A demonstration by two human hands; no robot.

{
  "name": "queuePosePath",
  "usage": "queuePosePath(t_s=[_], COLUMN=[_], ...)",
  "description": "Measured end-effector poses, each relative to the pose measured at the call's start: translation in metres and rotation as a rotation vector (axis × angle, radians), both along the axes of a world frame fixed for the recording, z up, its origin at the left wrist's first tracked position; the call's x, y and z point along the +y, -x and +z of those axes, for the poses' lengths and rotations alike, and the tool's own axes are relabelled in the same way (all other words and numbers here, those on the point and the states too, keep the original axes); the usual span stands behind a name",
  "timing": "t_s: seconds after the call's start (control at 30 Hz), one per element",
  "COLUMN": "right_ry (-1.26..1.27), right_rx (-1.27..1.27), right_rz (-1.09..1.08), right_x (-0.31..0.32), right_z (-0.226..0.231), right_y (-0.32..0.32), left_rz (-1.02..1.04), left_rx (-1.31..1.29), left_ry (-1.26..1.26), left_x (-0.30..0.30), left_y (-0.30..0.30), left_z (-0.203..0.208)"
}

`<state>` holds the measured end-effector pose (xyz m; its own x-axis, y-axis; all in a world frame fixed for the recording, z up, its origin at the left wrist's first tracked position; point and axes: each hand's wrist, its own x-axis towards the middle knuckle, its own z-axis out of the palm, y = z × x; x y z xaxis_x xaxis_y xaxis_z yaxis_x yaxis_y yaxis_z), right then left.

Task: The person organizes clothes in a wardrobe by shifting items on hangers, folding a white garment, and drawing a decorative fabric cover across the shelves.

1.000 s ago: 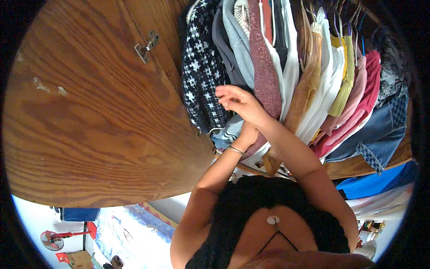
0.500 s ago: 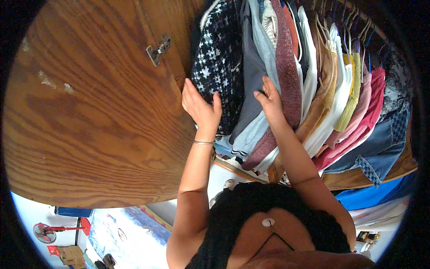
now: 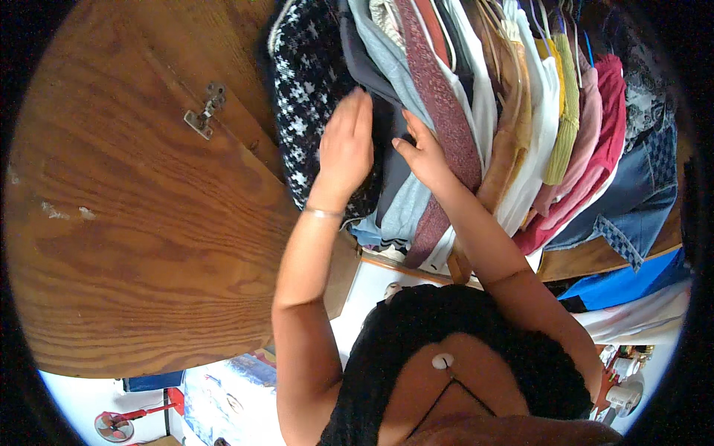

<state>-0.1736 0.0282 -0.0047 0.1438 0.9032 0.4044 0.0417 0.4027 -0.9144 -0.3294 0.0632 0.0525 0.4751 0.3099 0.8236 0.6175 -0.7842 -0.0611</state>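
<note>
Clothes hang packed side by side in a wooden wardrobe. My left hand [image 3: 347, 145], slightly blurred, lies flat with fingers stretched upward against the black-and-white patterned sweater [image 3: 309, 67], its fingertips reaching the dark grey garment [image 3: 389, 123]. Just to the right is my right hand [image 3: 422, 152], thumb apart from its fingers, at the dark grey garment and the light blue-grey garment [image 3: 398, 70]. Neither hand grips anything. A maroon knit garment [image 3: 448, 119] hangs right behind my right wrist.
The wooden wardrobe door [image 3: 149, 260] with a metal hinge [image 3: 204, 115] fills the left. Further right hang a tan garment [image 3: 513, 134], a yellow-green knit [image 3: 565, 119], a crimson garment [image 3: 606, 126] and a blue denim piece [image 3: 621, 208]. A red fan [image 3: 115, 426] stands at lower left.
My left hand has moved right, from beside the door's hinged edge onto the patterned sweater, nearer my right hand. The clothes and door have shifted left in view.
</note>
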Motion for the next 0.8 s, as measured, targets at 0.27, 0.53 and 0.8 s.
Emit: queuePosePath(t_s=[0.27, 0.53, 0.8], right_ry=[-0.01, -0.243, -0.266], right_rx=[-0.333, -0.858, -0.77], right_rz=[-0.138, -0.183, -0.194], right_x=[-0.012, -0.018, -0.007], right_z=[-0.011, -0.026, -0.028], right_y=[-0.019, -0.031, -0.029], left_rz=[0.473, 0.58, 0.255], left_rx=[0.769, 0.701, 1.515], left_ry=[0.321, 0.373, 0.241], left_x=[0.081, 0.071, 0.06], left_y=[-0.013, -0.023, -0.01], left_z=[0.016, -0.009, -0.155])
